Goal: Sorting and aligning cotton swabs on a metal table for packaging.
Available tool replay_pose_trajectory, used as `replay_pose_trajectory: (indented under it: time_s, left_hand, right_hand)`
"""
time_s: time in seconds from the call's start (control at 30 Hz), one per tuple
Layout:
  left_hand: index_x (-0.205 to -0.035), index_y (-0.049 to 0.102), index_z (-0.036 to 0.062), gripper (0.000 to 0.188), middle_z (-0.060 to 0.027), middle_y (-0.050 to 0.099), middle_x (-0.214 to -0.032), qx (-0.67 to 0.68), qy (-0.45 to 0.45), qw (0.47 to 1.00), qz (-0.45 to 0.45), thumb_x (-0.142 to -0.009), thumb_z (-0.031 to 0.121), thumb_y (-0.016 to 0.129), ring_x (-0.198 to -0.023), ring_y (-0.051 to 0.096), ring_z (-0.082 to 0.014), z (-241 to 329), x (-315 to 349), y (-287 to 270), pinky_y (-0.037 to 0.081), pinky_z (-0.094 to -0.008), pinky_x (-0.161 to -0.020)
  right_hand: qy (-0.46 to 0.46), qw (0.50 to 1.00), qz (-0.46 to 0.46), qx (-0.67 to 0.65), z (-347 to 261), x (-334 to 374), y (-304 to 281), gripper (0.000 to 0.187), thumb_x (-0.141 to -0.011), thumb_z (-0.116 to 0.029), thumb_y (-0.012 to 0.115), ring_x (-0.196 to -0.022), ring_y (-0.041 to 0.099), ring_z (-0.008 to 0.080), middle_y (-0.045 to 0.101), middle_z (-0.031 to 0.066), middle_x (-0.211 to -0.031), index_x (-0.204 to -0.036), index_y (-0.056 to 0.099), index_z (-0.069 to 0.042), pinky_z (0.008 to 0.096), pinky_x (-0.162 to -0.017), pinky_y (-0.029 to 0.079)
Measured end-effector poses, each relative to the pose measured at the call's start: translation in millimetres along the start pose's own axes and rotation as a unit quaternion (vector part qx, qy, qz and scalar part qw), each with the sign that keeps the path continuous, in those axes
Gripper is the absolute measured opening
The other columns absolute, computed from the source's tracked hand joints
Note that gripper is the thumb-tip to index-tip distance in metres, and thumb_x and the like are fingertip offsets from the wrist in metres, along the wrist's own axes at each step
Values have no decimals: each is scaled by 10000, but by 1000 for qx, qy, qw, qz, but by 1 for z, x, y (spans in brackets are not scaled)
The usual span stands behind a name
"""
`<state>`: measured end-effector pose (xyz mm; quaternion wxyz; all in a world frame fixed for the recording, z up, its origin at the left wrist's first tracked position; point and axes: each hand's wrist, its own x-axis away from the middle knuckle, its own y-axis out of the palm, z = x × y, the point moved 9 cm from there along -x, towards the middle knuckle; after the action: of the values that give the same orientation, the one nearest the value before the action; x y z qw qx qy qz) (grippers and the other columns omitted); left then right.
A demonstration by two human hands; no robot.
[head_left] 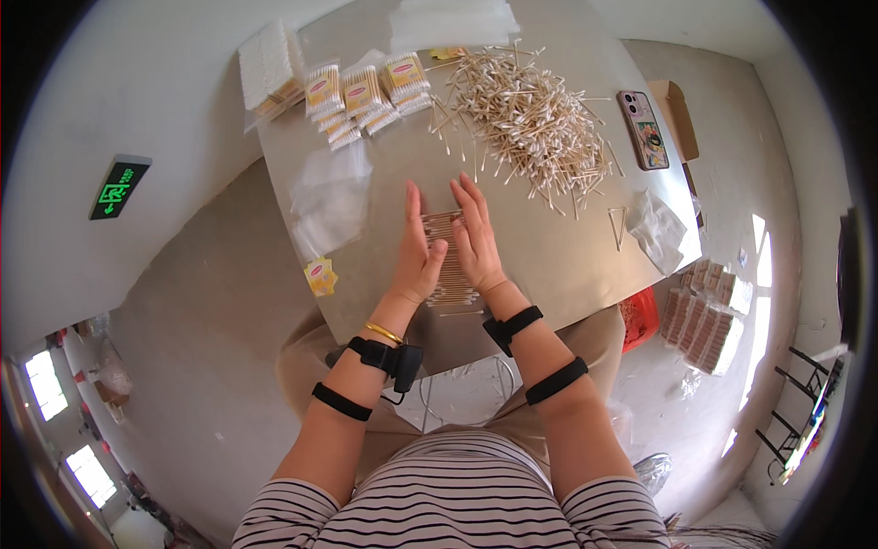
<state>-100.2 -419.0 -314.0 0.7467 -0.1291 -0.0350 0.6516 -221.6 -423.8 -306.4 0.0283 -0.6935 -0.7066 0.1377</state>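
Swabs [450,276] lie side by side in a row in the head view, on the counter [389,174], left of the heap [530,119] and nearer the body than it. The left hand [422,252] and right hand [474,238] flank the row, palms facing, fingers straight; each grip is uncurled and the two stand apart, with the row between them. How hard they press, I cannot tell.

The step looks like evening the ends. To do it well, bring both palms in squarely with equal, light pressure, so the sticks stay parallel; a hard squeeze would likely make some ride up. The left thumb appears to reach over the row and could hold it flat. One stray swab [462,314], farther from the heap than most of the row, should be nudged into line too.
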Motion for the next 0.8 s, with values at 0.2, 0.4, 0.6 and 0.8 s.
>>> replay_pose_trajectory:
  time_s: [0.2,0.4,0.6,0.8]
  left_hand:
    - [-1569,36,-37,1038,-220,52,-1653,96,-2,995,8,-946,705,408,-1534,65,-346,11,-3,8,116,-448,-1232]
    - [-1572,59,-28,988,-203,82,-1654,58,-15,996,59,-967,669,410,-1534,91,-318,16,25,-30,106,-437,-1234]
    - [-1571,111,-22,875,-216,113,-1648,7,-17,997,69,-1006,577,407,-1529,123,-339,13,81,-27,117,-439,-1233]
    - [-1568,163,4,724,-232,141,-1637,-103,-4,994,21,-1025,358,484,-1512,160,-396,15,121,-20,140,-480,-1226]
  right_hand:
    - [10,1000,-11,-4,-3,1,3,544,-927,-54,427,-1416,360,406,316,192,-1574,-1472,417,-41,426,-1151,333]
    - [16,998,59,-15,4,32,-53,511,-940,-59,396,-1410,388,357,388,195,-1535,-1447,459,-28,399,-1160,309]
    - [55,996,31,58,-7,89,-53,479,-978,-121,410,-1407,392,327,384,176,-1530,-1440,459,-5,399,-1166,318]
    - [44,986,17,160,-19,122,-46,519,-863,8,587,-1306,469,375,462,171,-1427,-1372,506,-47,422,-1097,403]
